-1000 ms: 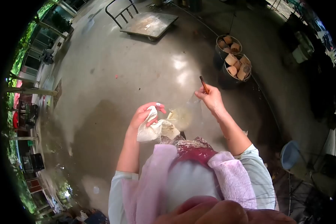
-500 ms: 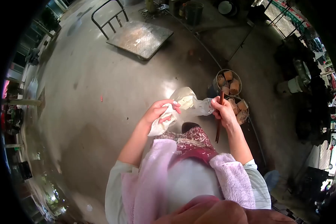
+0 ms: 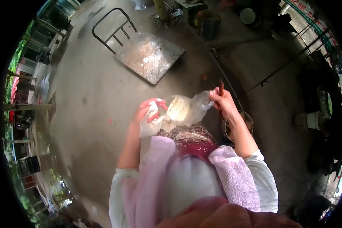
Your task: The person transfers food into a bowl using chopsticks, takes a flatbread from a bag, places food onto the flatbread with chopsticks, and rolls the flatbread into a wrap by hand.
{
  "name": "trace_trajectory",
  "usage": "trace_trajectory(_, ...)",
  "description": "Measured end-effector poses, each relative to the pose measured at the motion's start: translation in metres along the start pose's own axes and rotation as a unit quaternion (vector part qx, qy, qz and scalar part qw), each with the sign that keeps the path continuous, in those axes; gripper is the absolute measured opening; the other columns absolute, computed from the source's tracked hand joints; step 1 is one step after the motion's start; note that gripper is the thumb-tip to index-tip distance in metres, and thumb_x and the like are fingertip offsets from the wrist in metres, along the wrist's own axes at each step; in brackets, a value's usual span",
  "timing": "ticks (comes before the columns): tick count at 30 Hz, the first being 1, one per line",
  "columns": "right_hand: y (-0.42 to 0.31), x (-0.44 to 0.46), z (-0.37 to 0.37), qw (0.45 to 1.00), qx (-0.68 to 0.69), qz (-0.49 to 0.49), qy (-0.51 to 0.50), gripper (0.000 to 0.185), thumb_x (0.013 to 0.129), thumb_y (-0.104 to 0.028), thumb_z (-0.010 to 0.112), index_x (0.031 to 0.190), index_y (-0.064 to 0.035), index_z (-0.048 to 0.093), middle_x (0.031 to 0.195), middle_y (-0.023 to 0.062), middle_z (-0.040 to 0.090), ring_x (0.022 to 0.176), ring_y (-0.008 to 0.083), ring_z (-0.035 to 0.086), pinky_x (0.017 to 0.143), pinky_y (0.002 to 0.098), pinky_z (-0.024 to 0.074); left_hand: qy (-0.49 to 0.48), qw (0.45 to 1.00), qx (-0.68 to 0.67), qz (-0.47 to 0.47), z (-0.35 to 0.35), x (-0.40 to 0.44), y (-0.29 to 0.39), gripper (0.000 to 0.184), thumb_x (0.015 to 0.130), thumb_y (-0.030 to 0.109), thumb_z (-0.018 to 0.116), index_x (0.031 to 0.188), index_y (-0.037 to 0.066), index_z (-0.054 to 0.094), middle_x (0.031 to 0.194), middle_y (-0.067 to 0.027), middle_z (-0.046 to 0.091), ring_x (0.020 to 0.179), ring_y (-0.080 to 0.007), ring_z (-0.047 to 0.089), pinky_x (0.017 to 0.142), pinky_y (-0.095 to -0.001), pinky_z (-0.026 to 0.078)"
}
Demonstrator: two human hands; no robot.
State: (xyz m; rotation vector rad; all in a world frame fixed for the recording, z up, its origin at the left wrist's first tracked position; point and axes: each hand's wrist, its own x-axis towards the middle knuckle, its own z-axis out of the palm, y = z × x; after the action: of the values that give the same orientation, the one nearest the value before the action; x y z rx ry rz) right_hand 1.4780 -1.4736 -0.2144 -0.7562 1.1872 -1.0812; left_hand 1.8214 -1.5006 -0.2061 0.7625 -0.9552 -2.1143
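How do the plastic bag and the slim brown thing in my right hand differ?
The plastic bag is pale and see-through; the slim brown thing is dark. The bag is broad and wrinkled, while the brown thing is narrow and straight. The bag spreads toward your left hand; the brown thing pokes up past your right hand. Both are held in that right hand.
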Motion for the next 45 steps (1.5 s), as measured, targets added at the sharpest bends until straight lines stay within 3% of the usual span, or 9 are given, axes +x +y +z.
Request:
trace_trajectory(9, -0.087, 0.152, 0.000, 0.997, 0.046, 0.000, -0.060, 0.019, 0.096, -0.022, 0.058, 0.085, -0.0059, 0.058, 0.075, 0.0038, 0.062, 0.043, 0.0038, 0.036, 0.040, 0.0191, 0.0239, 0.006, 0.999, 0.046, 0.003, -0.004, 0.134, 0.074, 0.033, 0.088, 0.007, 0.045, 0.116, -0.004, 0.058, 0.102, -0.0192, 0.065, 0.041, -0.0057, 0.042, 0.047, -0.0201, 0.038)
trace_trajectory(15, -0.114, 0.253, -0.004, 1.000, -0.019, 0.014, -0.002, 0.014, 0.091, -0.021, 0.064, 0.091, -0.0080, 0.066, 0.062, -0.0080, 0.051, 0.046, 0.0018, 0.034, 0.042, 0.0204, 0.0211, -0.182, 0.983, -0.030, 0.017, -0.041, 0.282, 0.090, 0.033, 0.093, 0.012, 0.045, 0.119, -0.003, 0.057, 0.129, -0.0195, 0.057, 0.045, -0.0048, 0.042, 0.050, -0.0191, 0.038)
trace_trajectory(18, -0.137, 0.305, 0.000, 0.999, -0.053, 0.003, 0.008, 0.018, 0.091, -0.017, 0.064, 0.104, -0.0051, 0.065, 0.067, -0.0072, 0.050, 0.048, 0.0020, 0.035, 0.042, 0.0196, 0.0217, -0.210, 0.977, -0.009, -0.032, -0.040, 0.355, 0.108, 0.029, 0.094, 0.009, 0.048, 0.118, -0.002, 0.058, 0.072, -0.0014, 0.058, 0.048, -0.0042, 0.038, 0.047, -0.0187, 0.034)
trace_trajectory(20, -0.150, 0.336, -0.001, 0.997, -0.072, 0.001, 0.011, 0.025, 0.089, -0.015, 0.065, 0.112, -0.0036, 0.063, 0.069, -0.0062, 0.052, 0.050, 0.0024, 0.038, 0.044, 0.0190, 0.0258, -0.196, 0.980, 0.004, -0.047, -0.043, 0.393, 0.121, 0.037, 0.091, 0.018, 0.055, 0.120, -0.005, 0.057, 0.087, -0.0012, 0.060, 0.054, -0.0023, 0.045, 0.051, -0.0184, 0.038)
trace_trajectory(31, -0.187, 0.540, -0.063, 0.984, -0.156, -0.086, -0.007, 0.027, 0.097, -0.027, 0.055, 0.111, -0.0062, 0.065, 0.077, -0.0043, 0.057, 0.056, 0.0019, 0.040, 0.047, 0.0192, 0.0280, -0.122, 0.977, -0.001, -0.173, -0.054, 0.591, 0.197, 0.034, 0.086, 0.000, 0.048, 0.118, -0.003, 0.057, 0.067, 0.0002, 0.052, 0.047, -0.0041, 0.043, 0.049, -0.0194, 0.040)
trace_trajectory(37, -0.259, 0.632, -0.103, 0.980, -0.117, 0.039, -0.158, 0.030, 0.096, -0.033, 0.055, 0.105, -0.0055, 0.065, 0.072, -0.0046, 0.053, 0.054, 0.0029, 0.038, 0.044, 0.0216, 0.0277, -0.048, 0.974, 0.180, -0.128, -0.062, 0.688, 0.264, 0.036, 0.087, 0.008, 0.052, 0.121, -0.002, 0.057, 0.084, -0.0035, 0.064, 0.050, -0.0043, 0.048, 0.062, -0.0216, 0.048)
trace_trajectory(40, -0.260, 0.673, -0.119, 0.982, -0.179, -0.040, -0.050, 0.027, 0.092, -0.029, 0.062, 0.100, -0.0039, 0.067, 0.076, -0.0011, 0.061, 0.067, 0.0064, 0.054, 0.060, 0.0237, 0.0423, 0.006, 0.922, 0.378, -0.087, -0.064, 0.731, 0.290, 0.034, 0.084, 0.012, 0.056, 0.115, 0.000, 0.063, 0.099, -0.0064, 0.065, 0.080, -0.0122, 0.059, 0.077, -0.0264, 0.049)
trace_trajectory(43, -0.222, 0.716, -0.165, 0.956, -0.239, -0.162, -0.044, 0.020, 0.090, -0.018, 0.063, 0.103, -0.0029, 0.067, 0.076, -0.0039, 0.059, 0.059, 0.0047, 0.048, 0.052, 0.0216, 0.0379, 0.015, 0.850, 0.525, -0.044, -0.068, 0.777, 0.316, 0.034, 0.084, 0.014, 0.056, 0.114, 0.002, 0.065, 0.111, -0.0072, 0.064, 0.100, -0.0181, 0.058, 0.089, -0.0283, 0.046)
trace_trajectory(45, -0.217, 0.707, -0.198, 0.975, -0.204, -0.075, -0.037, 0.021, 0.088, -0.018, 0.066, 0.098, 0.0005, 0.066, 0.081, 0.0005, 0.065, 0.074, 0.0079, 0.058, 0.068, 0.0252, 0.0463, -0.004, 0.848, 0.525, -0.076, -0.083, 0.814, 0.330, 0.034, 0.085, 0.015, 0.056, 0.115, 0.002, 0.065, 0.115, -0.0065, 0.064, 0.101, -0.0178, 0.058, 0.090, -0.0284, 0.045)
